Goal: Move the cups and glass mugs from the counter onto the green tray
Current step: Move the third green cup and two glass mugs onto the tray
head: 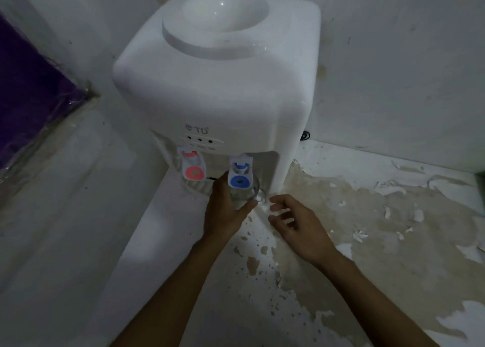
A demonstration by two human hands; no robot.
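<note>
My left hand (225,210) grips a clear glass mug (245,193) that stands under the blue tap (239,174) of a white tabletop water dispenser (217,84). My thumb and fingers (246,207) wrap the mug's near and left sides; the mug's handle (258,195) points right. Whether the mug's base rests on the drip tray cannot be determined.

My right hand (296,228) hovers just beside the mug, to its right, apart from the glass. Its fingers are spread and loosely curled, holding nothing.

The red tap (193,167) sits to the left of the blue tap, near my left hand. The dispenser's top well carries no bottle. The dispenser stands on a white desk (367,228) with peeling, stained paint. A purple wrapped object (29,94) lies at the far left.
</note>
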